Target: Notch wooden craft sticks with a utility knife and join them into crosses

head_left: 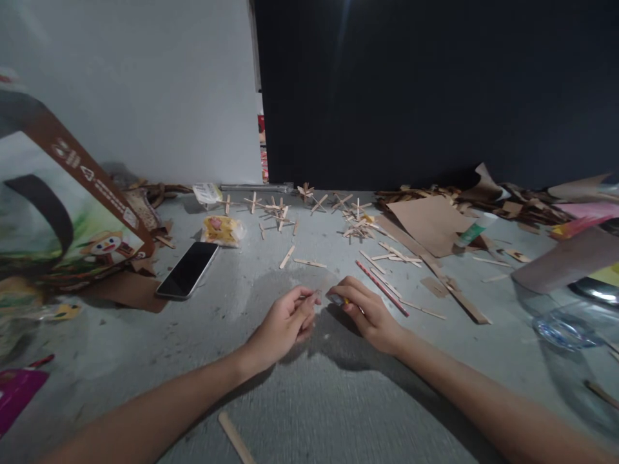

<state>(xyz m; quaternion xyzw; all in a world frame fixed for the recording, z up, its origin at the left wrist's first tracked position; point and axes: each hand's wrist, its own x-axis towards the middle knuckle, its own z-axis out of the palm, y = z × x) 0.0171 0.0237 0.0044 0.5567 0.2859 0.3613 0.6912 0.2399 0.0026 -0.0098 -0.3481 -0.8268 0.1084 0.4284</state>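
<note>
My left hand (284, 324) is closed in a pinch above the middle of the table, and whatever its fingertips hold is too small to make out. Facing it a short gap away, my right hand (371, 317) is wrapped round a small silvery tube (336, 298) with a bit of yellow, mostly hidden by the fingers. Beyond the hands lie two loose wooden sticks, one a popsicle stick (310, 263) lying flat. Crossed sticks (319, 203) stand and lie further back. A red patterned pencil (382, 288) rests right of my right hand.
A phone (188, 270) and a yellow packet (221, 231) lie on the left, near a large printed bag (72, 212). Brown cardboard (428, 222), a glue stick (476, 230) and a clear plastic bottle (568, 330) occupy the right. Another wooden stick (235, 437) lies near the front.
</note>
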